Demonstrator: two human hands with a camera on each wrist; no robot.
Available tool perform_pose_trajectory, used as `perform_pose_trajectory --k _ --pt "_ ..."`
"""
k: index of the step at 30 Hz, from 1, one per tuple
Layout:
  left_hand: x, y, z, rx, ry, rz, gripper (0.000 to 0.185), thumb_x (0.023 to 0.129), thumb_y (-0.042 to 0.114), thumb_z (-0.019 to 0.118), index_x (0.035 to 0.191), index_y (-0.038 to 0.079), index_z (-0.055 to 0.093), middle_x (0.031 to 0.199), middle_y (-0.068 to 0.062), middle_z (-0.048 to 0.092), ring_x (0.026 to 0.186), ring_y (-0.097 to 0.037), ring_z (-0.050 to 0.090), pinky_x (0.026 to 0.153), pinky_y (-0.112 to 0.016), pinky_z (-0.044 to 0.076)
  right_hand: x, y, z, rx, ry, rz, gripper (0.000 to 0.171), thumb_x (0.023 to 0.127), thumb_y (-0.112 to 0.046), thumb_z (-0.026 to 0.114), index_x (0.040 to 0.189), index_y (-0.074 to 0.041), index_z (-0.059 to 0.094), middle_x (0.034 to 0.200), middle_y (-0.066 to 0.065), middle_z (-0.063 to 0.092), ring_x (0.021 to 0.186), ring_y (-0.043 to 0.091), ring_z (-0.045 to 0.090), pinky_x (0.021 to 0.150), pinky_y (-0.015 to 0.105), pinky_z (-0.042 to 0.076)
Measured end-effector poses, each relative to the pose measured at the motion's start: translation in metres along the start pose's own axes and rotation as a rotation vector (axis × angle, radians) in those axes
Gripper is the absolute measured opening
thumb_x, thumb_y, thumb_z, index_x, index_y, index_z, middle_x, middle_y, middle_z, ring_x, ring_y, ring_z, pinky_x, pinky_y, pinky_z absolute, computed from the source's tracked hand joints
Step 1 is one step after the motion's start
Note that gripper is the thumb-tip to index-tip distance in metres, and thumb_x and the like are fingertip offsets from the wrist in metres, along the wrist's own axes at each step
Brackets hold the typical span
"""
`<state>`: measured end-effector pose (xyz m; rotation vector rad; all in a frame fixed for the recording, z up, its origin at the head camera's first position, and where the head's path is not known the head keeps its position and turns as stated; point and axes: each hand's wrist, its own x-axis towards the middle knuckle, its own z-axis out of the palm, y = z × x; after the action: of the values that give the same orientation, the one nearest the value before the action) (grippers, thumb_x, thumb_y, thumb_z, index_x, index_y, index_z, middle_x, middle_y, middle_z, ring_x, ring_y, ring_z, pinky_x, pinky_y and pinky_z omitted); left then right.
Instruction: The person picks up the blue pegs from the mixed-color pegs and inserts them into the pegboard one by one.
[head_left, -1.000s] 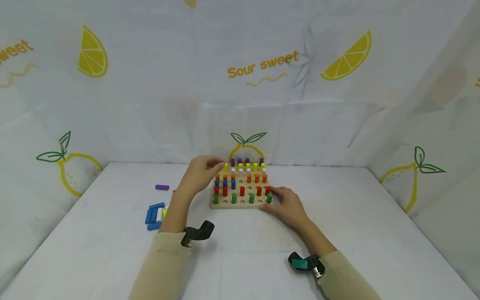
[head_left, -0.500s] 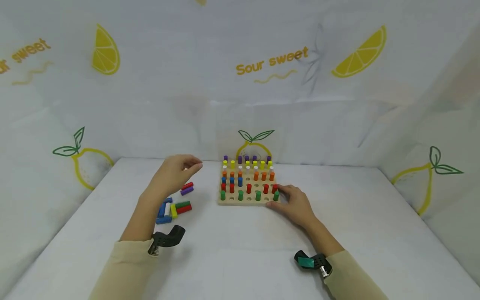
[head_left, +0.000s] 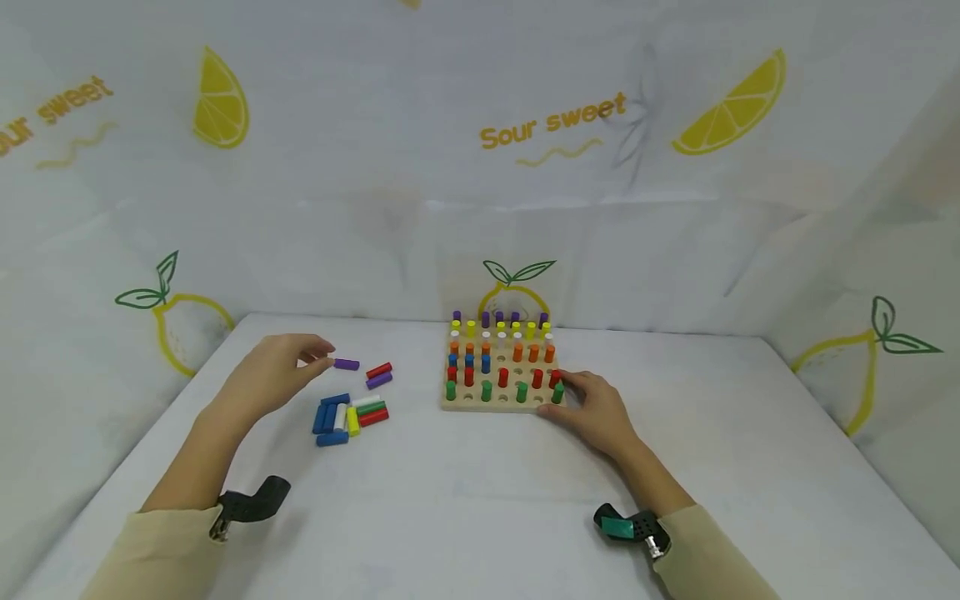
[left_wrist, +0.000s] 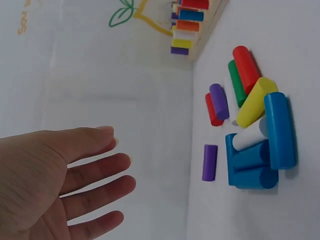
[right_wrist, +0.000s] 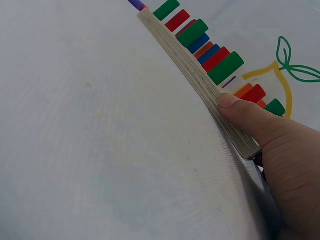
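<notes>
A wooden pegboard stands near the back of the white table, with rows of purple, yellow, white, orange, blue, red and green pegs and several bare holes. My right hand rests at its front right corner. The thumb presses straight against the board's edge. My left hand hovers open to the left, fingers loosely spread, holding nothing. A lone purple peg lies just beyond its fingertips, also seen in the left wrist view.
A pile of loose pegs lies left of the board: several blue, a white, a yellow, a green and a red. A red and a purple peg lie behind it. Lemon-print fabric walls enclose the table.
My left hand left the board's back left corner and swung left and down to the loose pegs, stopping by the lone purple one. The right hand stayed at the board's corner.
</notes>
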<state>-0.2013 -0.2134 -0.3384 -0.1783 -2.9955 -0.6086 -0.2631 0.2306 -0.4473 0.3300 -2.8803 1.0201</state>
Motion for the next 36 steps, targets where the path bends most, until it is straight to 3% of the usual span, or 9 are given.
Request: perform_pose_trajectory --k 10,17,22,32,36 --pt "-0.007 -0.014 -0.005 -0.043 0.02 -0.034 0.034 0.1 0.028 0.062 0.126 0.007 0.068 0.119 -0.018 0.072 0.117 -0.04 0.06 0.093 -0.059 0.055 0.0 0.0 -0.004 0.001 0.0 0.009 0.082 0.081 -0.054 0.08 0.143 -0.006 0.056 0.138 0.018 0.062 0.133 0.038 0.053 0.112 0.057 0.043" --pt "-0.006 -0.017 0.017 -0.142 -0.004 -0.021 0.034 0.099 0.025 0.065 0.127 0.006 0.068 0.118 -0.018 0.072 0.117 -0.041 0.061 0.094 -0.059 0.055 0.001 0.001 -0.002 0.03 0.005 0.004 0.081 0.08 -0.052 0.081 0.142 -0.007 0.057 0.136 0.017 0.063 0.133 0.037 0.053 0.113 0.057 0.043" --pt "-0.004 -0.017 0.031 -0.128 -0.037 -0.037 0.033 0.098 0.024 0.067 0.125 0.006 0.069 0.116 -0.017 0.072 0.115 -0.04 0.062 0.093 -0.059 0.055 0.0 0.001 0.0 0.02 0.0 0.011 0.08 0.08 -0.052 0.081 0.142 -0.008 0.057 0.137 0.016 0.063 0.133 0.037 0.053 0.113 0.057 0.042" --pt "0.007 -0.036 0.059 -0.166 -0.107 -0.066 0.03 0.097 0.02 0.067 0.122 0.005 0.071 0.113 -0.017 0.073 0.106 -0.032 0.066 0.093 -0.05 0.059 -0.001 -0.003 0.0 0.013 0.0 0.023 0.079 0.081 -0.051 0.081 0.143 -0.008 0.057 0.136 0.017 0.063 0.133 0.037 0.053 0.112 0.058 0.042" --pt "0.01 -0.04 0.066 -0.167 -0.104 -0.064 0.028 0.097 0.018 0.067 0.121 0.004 0.071 0.11 -0.015 0.073 0.102 -0.029 0.066 0.093 -0.049 0.059 -0.001 -0.002 0.001 0.01 0.006 0.024 0.079 0.081 -0.05 0.082 0.142 -0.008 0.058 0.135 0.017 0.064 0.132 0.037 0.054 0.112 0.057 0.043"
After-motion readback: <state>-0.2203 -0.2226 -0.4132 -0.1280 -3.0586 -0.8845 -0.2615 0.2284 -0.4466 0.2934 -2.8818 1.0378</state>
